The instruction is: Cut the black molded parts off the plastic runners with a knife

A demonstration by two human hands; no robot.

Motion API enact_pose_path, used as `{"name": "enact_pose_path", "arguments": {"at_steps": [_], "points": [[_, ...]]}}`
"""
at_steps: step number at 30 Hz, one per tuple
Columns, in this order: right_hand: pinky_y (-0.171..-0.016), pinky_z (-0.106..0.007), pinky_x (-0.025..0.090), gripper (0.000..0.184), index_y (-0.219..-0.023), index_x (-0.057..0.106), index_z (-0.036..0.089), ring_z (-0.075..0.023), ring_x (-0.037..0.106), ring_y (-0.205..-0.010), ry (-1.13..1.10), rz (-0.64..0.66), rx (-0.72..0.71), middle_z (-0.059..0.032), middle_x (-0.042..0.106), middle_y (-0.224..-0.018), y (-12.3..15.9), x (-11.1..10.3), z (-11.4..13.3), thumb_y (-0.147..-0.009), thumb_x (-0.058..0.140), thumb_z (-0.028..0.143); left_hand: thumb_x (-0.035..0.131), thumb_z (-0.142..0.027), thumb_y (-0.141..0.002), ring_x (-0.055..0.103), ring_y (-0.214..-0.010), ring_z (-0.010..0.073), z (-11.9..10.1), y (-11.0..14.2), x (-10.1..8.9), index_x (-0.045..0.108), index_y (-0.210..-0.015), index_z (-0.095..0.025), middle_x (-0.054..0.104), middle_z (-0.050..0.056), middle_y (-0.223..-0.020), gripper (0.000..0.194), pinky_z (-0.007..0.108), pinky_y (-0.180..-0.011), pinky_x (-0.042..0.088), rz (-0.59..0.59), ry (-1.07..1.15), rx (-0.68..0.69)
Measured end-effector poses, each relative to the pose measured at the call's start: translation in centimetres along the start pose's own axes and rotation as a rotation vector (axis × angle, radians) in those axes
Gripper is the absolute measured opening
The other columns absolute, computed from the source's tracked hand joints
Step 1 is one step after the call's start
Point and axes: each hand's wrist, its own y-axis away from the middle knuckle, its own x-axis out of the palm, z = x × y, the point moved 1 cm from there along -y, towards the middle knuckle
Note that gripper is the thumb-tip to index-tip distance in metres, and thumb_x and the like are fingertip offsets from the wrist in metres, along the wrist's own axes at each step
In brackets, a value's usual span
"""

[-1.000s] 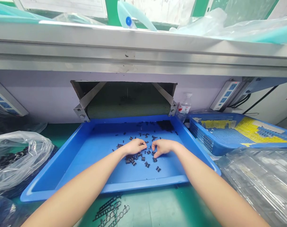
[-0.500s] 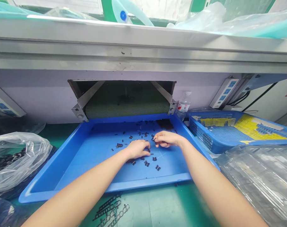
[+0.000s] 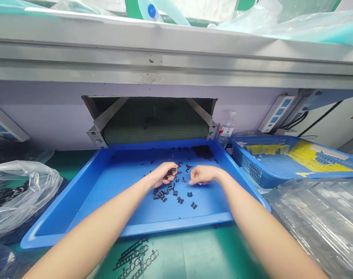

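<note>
Both hands are over the blue tray (image 3: 86, 193), among several small black plastic parts (image 3: 175, 193) scattered on its floor. My left hand (image 3: 162, 173) is closed, with black plastic parts showing between its curled fingers. Just to the right, my right hand (image 3: 204, 175) has its fingers curled together above the tray floor. Whatever lies inside the right hand, if anything, is hidden. A dark heap of black pieces (image 3: 203, 152) lies in the tray's far right corner.
A conveyor belt (image 3: 156, 133) ends at the tray's far edge. Right of it stand a water bottle (image 3: 226, 128), a blue basket (image 3: 252, 170) and clear plastic trays (image 3: 319, 221). At left is a clear bag (image 3: 45, 193) of black parts. Black sprue strips (image 3: 138, 257) lie in front.
My left hand has moved slightly left and back, turning to show black parts in its fingers. More black parts are uncovered below it. My right hand's fingers have curled in.
</note>
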Motion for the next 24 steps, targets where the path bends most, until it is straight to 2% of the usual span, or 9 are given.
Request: {"name": "enact_pose_path", "arguments": {"at_steps": [3,6,8,10,13,16,19,22,24], "points": [[-0.045,-0.02,0.043,0.019,-0.078,0.057,0.012,-0.0069,0.05,-0.048,0.164,0.084,0.082,0.0037,0.055,-0.066,-0.4,0.9,0.6,-0.087,0.055,0.029,0.034,-0.04,-0.085,0.026,-0.035,0.0029,0.3,-0.2,0.0,0.03,-0.061,-0.02,0.031,-0.008,-0.051,0.033,0.016,-0.034,0.019,-0.048,0.023,-0.053],[-0.052,-0.024,0.047,0.019,-0.081,0.058,0.013,-0.0096,0.054,-0.056,0.27,0.13,0.107,0.0016,0.058,-0.072,-0.6,1.9,1.7,-0.088,0.054,0.03,0.032,-0.036,-0.089,0.027,-0.034,0.0038,1.1,-0.7,0.0,0.036,-0.065,-0.019,0.033,-0.009,-0.049,0.029,0.017,-0.035,0.023,-0.142,-0.046,-0.097],[-0.055,-0.026,0.048,0.019,-0.081,0.058,0.013,-0.0104,0.056,-0.058,0.296,0.156,0.099,0.0011,0.058,-0.074,-0.7,2.3,2.2,-0.087,0.055,0.03,0.035,-0.035,-0.089,0.033,-0.037,0.0051,1.6,-1.1,-0.3,0.044,-0.072,-0.017,0.039,-0.007,-0.052,0.026,0.019,-0.039,0.03,-0.206,-0.132,-0.092],[-0.056,-0.026,0.048,0.018,-0.081,0.058,0.013,-0.0105,0.056,-0.059,0.285,0.176,0.08,0.0011,0.059,-0.074,-0.7,2.5,2.4,-0.087,0.055,0.029,0.044,-0.032,-0.087,0.044,-0.049,0.0075,1.8,-1.3,-0.6,0.05,-0.077,-0.014,0.049,-0.004,-0.062,0.021,0.023,-0.049,0.039,-0.236,-0.234,-0.047],[-0.051,-0.023,0.047,0.017,-0.079,0.058,0.012,-0.0091,0.054,-0.055,0.199,0.201,0.04,0.0022,0.058,-0.07,-0.7,2.4,2.0,-0.087,0.056,0.027,0.054,-0.026,-0.082,0.054,-0.075,0.0135,1.9,-1.4,-0.7,0.056,-0.078,-0.013,0.057,0.001,-0.081,0.013,0.031,-0.07,0.045,-0.185,-0.372,0.039],[-0.043,-0.018,0.043,0.017,-0.077,0.057,0.012,-0.0063,0.05,-0.047,0.03,0.198,-0.035,0.0038,0.056,-0.066,-0.5,1.9,1.4,-0.087,0.056,0.025,0.056,-0.024,-0.081,0.055,-0.087,0.0165,2.0,-1.4,0.0,0.059,-0.082,-0.013,0.059,0.004,-0.092,0.011,0.037,-0.079,0.045,-0.105,-0.442,0.066],[-0.036,-0.015,0.036,0.015,-0.078,0.055,0.012,-0.0039,0.043,-0.041,-0.185,0.092,-0.178,0.0048,0.054,-0.064,-0.2,1.0,1.2,-0.088,0.055,0.024,0.054,-0.025,-0.082,0.056,-0.09,0.0174,2.1,-1.7,0.8,0.059,-0.09,-0.013,0.059,0.005,-0.099,0.015,0.039,-0.08,0.046,-0.082,-0.426,0.052],[-0.033,-0.015,0.03,0.016,-0.088,0.053,0.013,-0.0027,0.036,-0.037,-0.394,-0.136,-0.345,0.0056,0.05,-0.064,0.2,-0.1,1.2,-0.091,0.049,0.028,0.053,-0.027,-0.083,0.057,-0.086,0.0164,2.2,-2.0,0.7,0.058,-0.093,-0.014,0.059,0.005,-0.097,0.017,0.036,-0.075,0.048,-0.101,-0.316,0.02],[-0.033,-0.015,0.029,0.019,-0.094,0.051,0.014,-0.0028,0.034,-0.038,-0.496,-0.294,-0.438,0.0053,0.048,-0.066,0.5,-0.8,1.1,-0.092,0.045,0.032,0.051,-0.03,-0.084,0.058,-0.075,0.0138,2.2,-2.1,-0.1,0.058,-0.091,-0.013,0.06,0.003,-0.089,0.019,0.031,-0.066,0.049,-0.125,-0.199,-0.016]]}}
